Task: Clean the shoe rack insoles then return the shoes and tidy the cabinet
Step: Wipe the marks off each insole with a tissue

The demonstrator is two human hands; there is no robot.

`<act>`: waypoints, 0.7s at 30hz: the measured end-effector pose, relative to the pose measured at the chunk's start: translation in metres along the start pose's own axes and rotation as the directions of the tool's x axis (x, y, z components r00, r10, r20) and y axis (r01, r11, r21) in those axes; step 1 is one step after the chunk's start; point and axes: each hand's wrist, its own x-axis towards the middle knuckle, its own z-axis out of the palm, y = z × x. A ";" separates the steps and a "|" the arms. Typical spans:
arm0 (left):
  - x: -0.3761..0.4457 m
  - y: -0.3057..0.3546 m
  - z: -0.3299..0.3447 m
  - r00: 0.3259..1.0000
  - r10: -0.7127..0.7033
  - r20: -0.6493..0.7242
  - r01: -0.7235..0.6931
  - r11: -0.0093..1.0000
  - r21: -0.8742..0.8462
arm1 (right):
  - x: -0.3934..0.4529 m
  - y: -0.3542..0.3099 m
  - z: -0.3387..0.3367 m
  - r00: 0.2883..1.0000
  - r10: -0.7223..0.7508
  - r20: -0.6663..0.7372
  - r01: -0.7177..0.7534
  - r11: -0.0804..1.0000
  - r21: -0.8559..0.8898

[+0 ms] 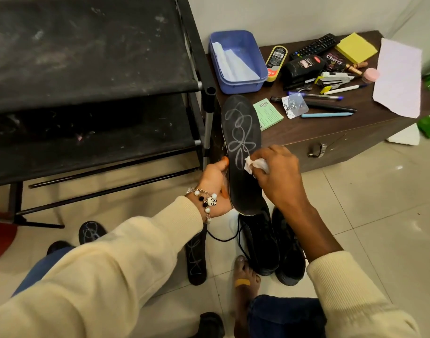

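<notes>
Lower centre, on the floor: two scribbled insoles (196, 259) and a pair of black shoes (275, 250), likely parked within reach for their turn

Mid-frame: left hand (215, 189), grip curled round the heel end of a black insole (242, 152), props it upright so the chalk-marked face meets the cloth. Right hand (280, 176) pinches a white wipe (254, 165) against the marks

Upper left: dusty shoe rack (87, 57). Upper right: cabinet (331, 132), top serving as a table, cluttered; blue tub (236, 62) there
</notes>
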 end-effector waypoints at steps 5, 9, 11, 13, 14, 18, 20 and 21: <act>-0.001 0.004 0.002 1.000 0.008 -0.026 -0.009 0.999 -0.039 | -0.004 -0.020 -0.001 0.994 -0.088 0.062 0.079 0.987 0.143; -0.002 0.008 0.003 0.999 0.019 -0.043 -0.021 0.999 -0.048 | -0.006 -0.027 -0.009 0.955 -0.255 0.149 0.227 0.957 0.181; -0.002 0.007 0.004 0.999 0.035 -0.024 -0.036 0.998 -0.053 | -0.003 -0.021 -0.010 0.957 -0.243 0.159 0.230 0.968 0.096; -0.002 0.004 0.006 0.999 0.049 -0.005 -0.049 0.998 -0.042 | -0.001 -0.013 -0.009 0.984 -0.158 0.087 0.158 0.987 0.003; -0.003 0.003 0.006 0.999 0.049 0.004 -0.049 0.998 -0.032 | 0.000 -0.009 -0.008 0.994 -0.101 0.037 0.102 0.994 -0.031; -0.004 0.002 0.007 0.999 0.041 -0.022 -0.041 0.999 -0.013 | -0.001 -0.015 -0.001 0.998 0.043 -0.054 -0.044 0.999 -0.008; -0.005 0.003 0.008 0.996 0.038 -0.075 -0.040 0.999 -0.029 | -0.003 -0.026 0.004 1.000 0.024 -0.005 -0.023 0.998 0.059; -0.005 0.003 0.008 0.993 0.034 -0.109 -0.038 0.999 -0.035 | -0.005 -0.032 0.006 0.999 -0.019 0.038 0.015 0.996 0.089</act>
